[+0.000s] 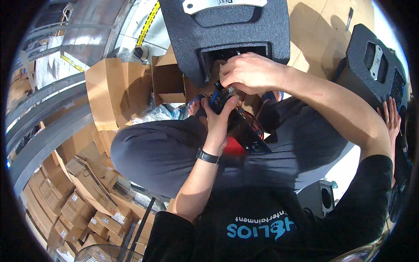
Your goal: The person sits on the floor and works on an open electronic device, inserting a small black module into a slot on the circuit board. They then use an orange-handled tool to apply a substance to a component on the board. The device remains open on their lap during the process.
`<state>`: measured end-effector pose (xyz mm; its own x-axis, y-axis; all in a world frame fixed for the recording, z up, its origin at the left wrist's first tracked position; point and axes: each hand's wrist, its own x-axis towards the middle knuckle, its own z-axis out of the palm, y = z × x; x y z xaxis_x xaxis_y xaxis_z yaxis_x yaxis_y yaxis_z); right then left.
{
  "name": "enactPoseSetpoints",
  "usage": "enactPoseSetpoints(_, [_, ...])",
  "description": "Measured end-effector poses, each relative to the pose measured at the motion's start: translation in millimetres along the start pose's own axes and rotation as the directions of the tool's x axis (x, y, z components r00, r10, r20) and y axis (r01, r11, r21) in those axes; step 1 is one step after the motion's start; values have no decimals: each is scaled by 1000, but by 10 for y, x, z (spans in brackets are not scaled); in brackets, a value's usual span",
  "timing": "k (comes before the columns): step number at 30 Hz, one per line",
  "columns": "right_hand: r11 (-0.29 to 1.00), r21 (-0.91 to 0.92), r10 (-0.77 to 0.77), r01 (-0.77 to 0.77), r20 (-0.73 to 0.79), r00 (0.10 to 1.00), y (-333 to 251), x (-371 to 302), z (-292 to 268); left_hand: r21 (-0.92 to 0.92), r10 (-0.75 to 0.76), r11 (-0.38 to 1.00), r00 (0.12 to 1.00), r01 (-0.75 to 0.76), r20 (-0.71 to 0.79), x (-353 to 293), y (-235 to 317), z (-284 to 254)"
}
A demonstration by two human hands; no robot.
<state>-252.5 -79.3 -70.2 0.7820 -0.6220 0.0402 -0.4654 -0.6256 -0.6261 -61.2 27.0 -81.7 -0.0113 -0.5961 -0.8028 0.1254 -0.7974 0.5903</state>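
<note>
A large black speaker cabinet (227, 32) with a silver handle stands in front of me, its rectangular opening facing my lap. My left hand (219, 115) is closed on a black control panel (217, 102) with blue edging, tilted just below that opening. My right hand (251, 74) reaches in from the right, fingers curled and pinched at the opening's edge, close to the panel's upper end. What those fingers hold is hidden. Between my legs lies another dark panel-like part (251, 135), with something red (235, 146) beside it.
Another person's hand (391, 117) rests by a second black speaker (366, 65) at the right. Opened cardboard boxes (115, 91) and clear plastic wrap (157, 114) lie left of my feet. A marker (349, 19) lies on cardboard at the far right. Metal rails (48, 131) run along the left.
</note>
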Motion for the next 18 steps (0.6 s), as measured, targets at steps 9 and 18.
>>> enactPoseSetpoints(9, [986,-94,145,-137,84,986,-69,56,-71,5,-1,1000,999,1,47,40,69,-2])
enactPoseSetpoints(18, [984,-85,166,-157,111,980,-92,68,-107,-7,64,998,998,-64,-16,122,29,24])
